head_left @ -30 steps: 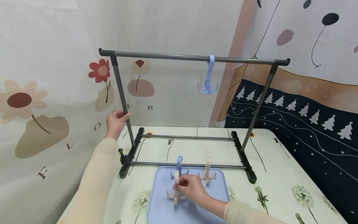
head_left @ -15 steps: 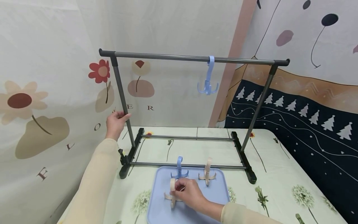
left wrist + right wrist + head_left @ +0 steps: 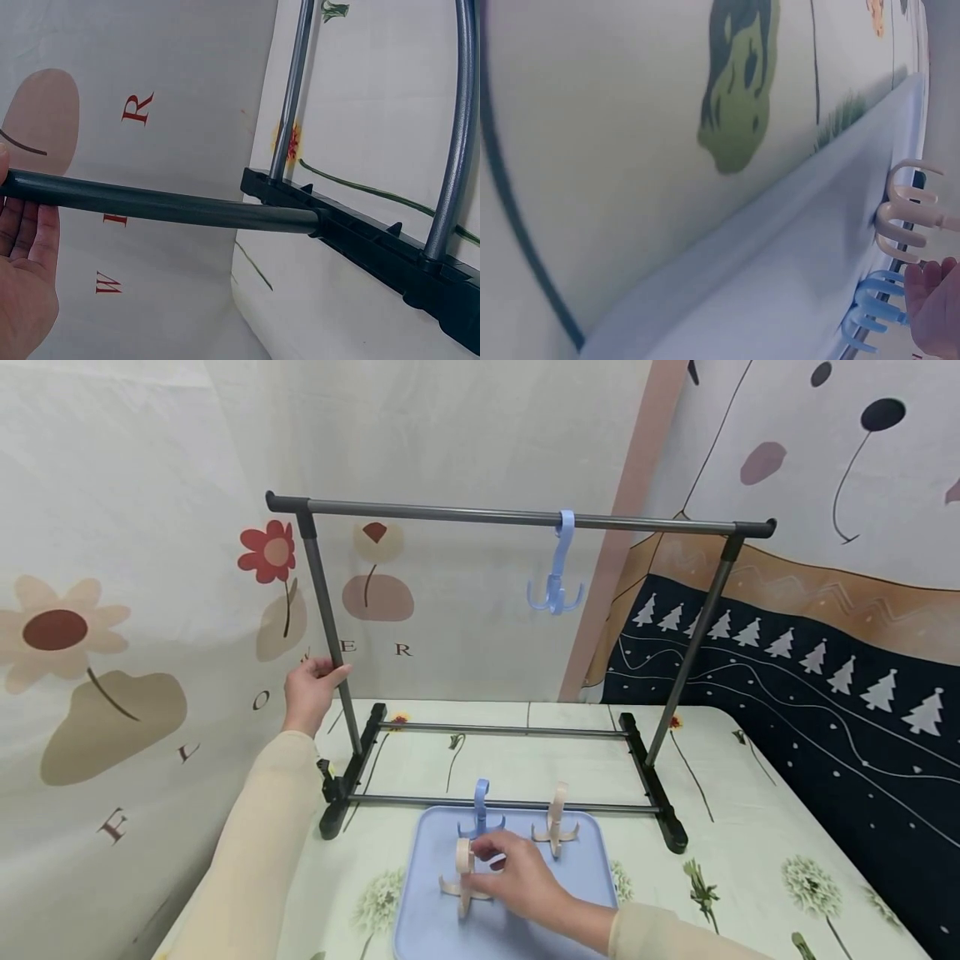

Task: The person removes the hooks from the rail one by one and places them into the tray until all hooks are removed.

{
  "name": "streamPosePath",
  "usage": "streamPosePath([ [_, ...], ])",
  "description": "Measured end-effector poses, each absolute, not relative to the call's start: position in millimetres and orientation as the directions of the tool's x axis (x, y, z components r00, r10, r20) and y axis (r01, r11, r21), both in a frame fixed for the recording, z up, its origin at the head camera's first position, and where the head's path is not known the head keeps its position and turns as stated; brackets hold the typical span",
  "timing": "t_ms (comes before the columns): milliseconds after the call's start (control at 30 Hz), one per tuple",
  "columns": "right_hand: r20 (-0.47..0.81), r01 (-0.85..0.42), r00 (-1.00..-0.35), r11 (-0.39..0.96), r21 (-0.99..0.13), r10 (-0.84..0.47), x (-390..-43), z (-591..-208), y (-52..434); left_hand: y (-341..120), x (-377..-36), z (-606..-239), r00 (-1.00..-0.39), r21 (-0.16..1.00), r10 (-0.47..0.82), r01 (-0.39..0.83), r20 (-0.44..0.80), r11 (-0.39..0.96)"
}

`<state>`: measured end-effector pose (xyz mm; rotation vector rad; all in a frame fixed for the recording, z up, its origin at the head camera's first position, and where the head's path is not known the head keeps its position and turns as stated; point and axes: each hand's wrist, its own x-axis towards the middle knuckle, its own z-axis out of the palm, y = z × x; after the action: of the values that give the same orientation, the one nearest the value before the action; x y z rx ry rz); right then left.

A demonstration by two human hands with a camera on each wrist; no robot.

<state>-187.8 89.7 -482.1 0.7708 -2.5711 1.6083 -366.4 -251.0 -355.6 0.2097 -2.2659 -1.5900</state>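
Note:
My left hand [image 3: 309, 693] holds the left upright [image 3: 330, 610] of a dark grey metal rack, thumb in front. Over the blue tray [image 3: 420, 935] my right hand [image 3: 521, 877] is beside a beige multi-prong hook [image 3: 464, 860] standing on its prongs. The right thumb overlaps the hook's stem, while the index finger is parted from the thumb; whether the thumb touches cannot be told. Farther back on the tray stand a blue hook [image 3: 481, 814] and another beige hook [image 3: 556, 827]. In the right wrist view the fingers [image 3: 930, 281] lie near the blue hook [image 3: 874, 304].
A light blue hook [image 3: 557, 564] hangs from the rack's top bar [image 3: 450, 513], right of centre. Black feet [image 3: 652, 781] carry the rack on a flower-printed tablecloth [image 3: 750, 860], behind the tray. Printed curtains [image 3: 465, 443] stand at the back and sides.
My right hand has lowered the beige hook slightly leftward onto the tray, and its index finger has since parted from the hook. The left hand has stayed on the upright.

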Motion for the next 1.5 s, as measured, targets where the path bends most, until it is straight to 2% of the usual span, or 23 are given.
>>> streamPosePath([
  [633, 0.301, -0.423, -0.882, 0.328, -0.845, -0.363, -191.8, -438.2, 112.9, -249.3, -367.6, -352.0, -0.924, 0.932, -0.325, 0.078, 0.201, 0.355],
  [1067, 0.378, -0.422, -0.906, 0.337, -0.842, -0.189, -215.0, -385.5, 125.8, -248.7, -368.6, -352.2, -0.923, 0.931, -0.329, 0.076, 0.201, 0.357],
  [1333, 0.455, -0.463, -0.885, 0.308, -0.831, -0.105, -241.7, -342.2, 139.1, -249.4, -368.8, -353.7, -0.922, 0.931, -0.336, 0.063, 0.192, 0.359],
  [1500, 0.533, -0.510, -0.846, 0.329, -0.795, -0.021, -260.0, -307.5, 150.2, -251.4, -368.6, -354.6, -0.923, 0.930, -0.335, 0.058, 0.188, 0.363],
])
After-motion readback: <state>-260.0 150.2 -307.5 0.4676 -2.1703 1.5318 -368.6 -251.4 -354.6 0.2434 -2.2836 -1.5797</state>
